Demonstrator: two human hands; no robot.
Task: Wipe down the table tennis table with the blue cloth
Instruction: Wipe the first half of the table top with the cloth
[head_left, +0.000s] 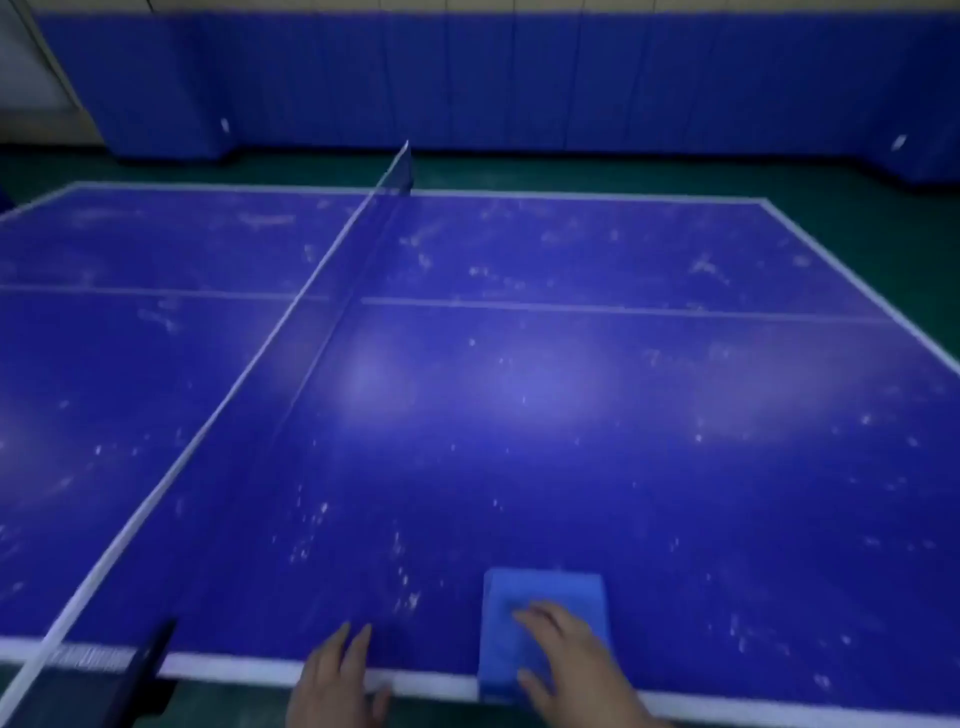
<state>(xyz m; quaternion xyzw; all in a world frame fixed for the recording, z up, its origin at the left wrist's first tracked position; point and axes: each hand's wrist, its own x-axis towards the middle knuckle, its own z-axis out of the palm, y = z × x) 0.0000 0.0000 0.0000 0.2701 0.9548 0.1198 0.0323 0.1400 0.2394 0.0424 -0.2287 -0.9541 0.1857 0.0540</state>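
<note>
No brand, label or writing can be read anywhere in the head view; the strip of marks on the net clamp (140, 670), at the near edge to the left of the blue cloth (540, 613), is too blurred to make out. Nearest, the right hand (566, 660) lies palm down on the blue cloth, its fingers (535, 616) spread a little and nearly straight, pressing flat on the fabric rather than curling round it, the thumb out to the left over the cloth's near end. The cloth is folded into a thick rectangle and sits on the worktop (519, 415) at its near white edge line, with its near end reaching over that line. Just left of the cloth, apart from it, the left hand (337, 680) rests on the same near edge, fingers (345, 642) straight and close together with their tips on the blue surface, holding nothing. The worktop is a blue table tennis table with white border lines and a thin white centre line running across beyond the cloth; pale smudges and flecks are scattered over it, thick just left of the cloth and again towards the far edge. The net (291, 322) runs from the clamp away to the far side, left of the cloth. Beyond the table lies a green floor (623, 171), then blue wall padding (519, 78).
</note>
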